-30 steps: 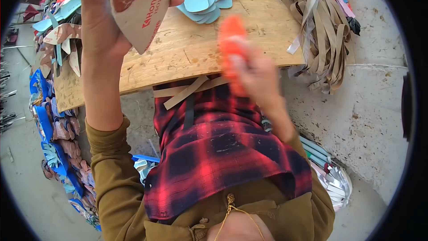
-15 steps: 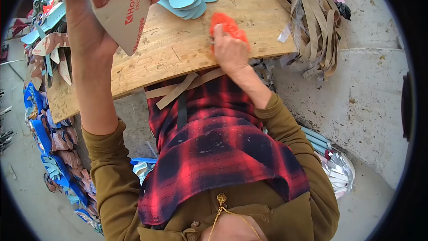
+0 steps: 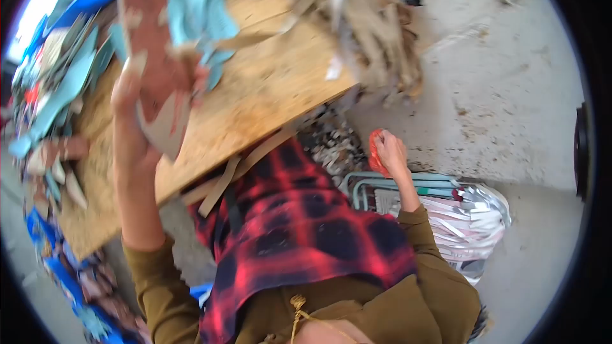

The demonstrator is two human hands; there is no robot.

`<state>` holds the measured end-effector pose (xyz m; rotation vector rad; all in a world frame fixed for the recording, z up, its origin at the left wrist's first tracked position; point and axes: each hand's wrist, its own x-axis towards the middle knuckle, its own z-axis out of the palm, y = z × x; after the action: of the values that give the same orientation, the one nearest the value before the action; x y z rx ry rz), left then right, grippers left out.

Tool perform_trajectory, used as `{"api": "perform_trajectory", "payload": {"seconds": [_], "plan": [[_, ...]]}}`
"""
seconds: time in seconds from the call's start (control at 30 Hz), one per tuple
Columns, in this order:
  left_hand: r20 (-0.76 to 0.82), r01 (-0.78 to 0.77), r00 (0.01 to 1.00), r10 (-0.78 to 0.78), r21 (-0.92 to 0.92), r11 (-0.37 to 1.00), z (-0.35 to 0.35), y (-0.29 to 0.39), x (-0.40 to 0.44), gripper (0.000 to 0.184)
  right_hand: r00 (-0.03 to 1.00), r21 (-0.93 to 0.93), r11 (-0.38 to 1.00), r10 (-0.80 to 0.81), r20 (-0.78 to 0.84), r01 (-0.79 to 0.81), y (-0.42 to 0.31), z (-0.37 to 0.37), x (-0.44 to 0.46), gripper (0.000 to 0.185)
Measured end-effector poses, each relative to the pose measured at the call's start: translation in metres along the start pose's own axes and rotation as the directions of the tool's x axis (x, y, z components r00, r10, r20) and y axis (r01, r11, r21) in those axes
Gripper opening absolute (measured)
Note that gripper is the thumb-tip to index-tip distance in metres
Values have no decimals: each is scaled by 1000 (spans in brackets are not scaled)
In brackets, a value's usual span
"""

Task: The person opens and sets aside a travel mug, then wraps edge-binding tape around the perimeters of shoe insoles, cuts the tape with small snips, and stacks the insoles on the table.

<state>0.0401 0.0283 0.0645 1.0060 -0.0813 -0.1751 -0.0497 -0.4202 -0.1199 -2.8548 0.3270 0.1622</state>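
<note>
Raised over the left part of the wooden table (image 3: 255,99), my left hand (image 3: 137,114) grips a reddish-brown and cream sole-shaped piece (image 3: 153,44), its pointed end toward me. My right hand (image 3: 392,153) is out past the table's right side, closed around an orange-red object (image 3: 376,151), above the floor near a metal frame. Light blue sole-shaped pieces (image 3: 204,9) lie on the table just beyond my left hand. The view is blurred around the held piece.
Beige strips (image 3: 382,44) hang over the table's far right corner. Scraps (image 3: 331,143) lie beneath its edge. A metal frame (image 3: 363,188) and a bundle of white strips (image 3: 468,223) stand at the right. Blue and brown pieces (image 3: 89,280) are stacked at the left.
My right hand has moved off the table to the right with the orange-red object. The view has turned, and the piece in my left hand now shows more of its length.
</note>
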Motion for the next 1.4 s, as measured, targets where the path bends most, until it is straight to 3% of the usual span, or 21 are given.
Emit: {"api": "perform_trajectory", "payload": {"seconds": [0.1, 0.13, 0.2, 0.3, 0.37, 0.47, 0.53, 0.6, 0.67, 0.7, 0.73, 0.77, 0.8, 0.9, 0.93, 1.0, 1.1, 1.13, 1.23, 1.33, 1.4], "plan": [[55, 21, 998, -26, 79, 997, 8, -8, 9, 83, 942, 360, 933, 102, -318, 20, -15, -65, 51, 33], [57, 35, 997, -42, 120, 992, 10, -7, 12, 85, 895, 342, 938, 98, -435, 63, -28, -95, 70, 34], [74, 56, 995, -70, 177, 983, 13, -6, 20, 88, 737, 282, 937, 42, -674, 205, -48, -149, 120, 36], [114, 82, 988, -106, 199, 977, 13, -6, 27, 89, 571, 72, 978, -55, -819, 197, -40, -197, 210, 27], [132, 82, 986, -106, 176, 981, 15, -6, 30, 86, 497, -208, 978, -195, -845, 30, -19, -205, 267, 30], [118, 130, 983, -137, 72, 989, 18, -10, 34, 76, 851, -348, 937, -179, -494, -5, 61, -182, 352, 30], [147, 130, 980, -132, 23, 991, 22, -14, 35, 69, 929, -276, 952, 24, -369, -135, 23, -191, 334, 37], [129, 130, 982, -136, 56, 990, 23, -12, 32, 65, 803, -302, 952, -212, -557, 42, 15, -181, 322, 39], [135, 149, 976, -171, 157, 976, 26, -10, 33, 63, 871, 392, 902, 39, -490, 180, -74, -185, 219, 44], [105, 161, 979, -173, 113, 980, 26, -12, 33, 65, 925, 491, 827, -82, -372, 272, -69, -167, 204, 45], [102, 180, 977, -186, 65, 981, 24, -16, 30, 66, 941, 760, 563, -119, -316, 326, -85, -147, 173, 37], [106, 201, 974, -202, 19, 979, 23, -19, 29, 67, 922, 749, 538, -243, -302, 387, -101, -128, 138, 36], [161, 145, 975, -151, 48, 988, 21, -19, 27, 75, 965, 812, 552, -257, -52, 191, -125, -124, 105, 33], [194, 162, 963, -189, 148, 976, 22, -17, 18, 82, 902, 914, 405, -396, 174, 1, -160, -97, 50, 38], [109, 227, 962, -250, 188, 955, 30, -14, 12, 84, 884, 954, 294, -433, 178, -48, -177, -91, 37, 40], [192, 221, 935, -298, 343, 913, 33, -14, 2, 74, 819, 978, 77, -536, 204, -193, -214, -85, 14, 46], [133, 275, 893, -430, 595, 755, 44, -1, -23, 64, 835, 909, -155, -477, 275, -388, -250, -70, 10, 45], [68, 325, 879, -472, 638, 698, 40, -3, -31, 75, 840, 904, -219, -496, 220, -366, -259, -78, 6, 38], [55, 194, 908, -415, 823, 534, 24, 3, -56, 78, 839, 962, -133, -527, 135, -238, -260, -65, 8, 30], [165, -28, 941, -296, 908, 418, 14, 2, -74, 76, 800, 913, -81, -516, 305, -400, -266, -69, -7, 26], [158, 14, 928, -337, 889, 457, 8, -1, -74, 73, 727, 873, -49, -577, 372, -486, -259, -73, -9, 26]]}}
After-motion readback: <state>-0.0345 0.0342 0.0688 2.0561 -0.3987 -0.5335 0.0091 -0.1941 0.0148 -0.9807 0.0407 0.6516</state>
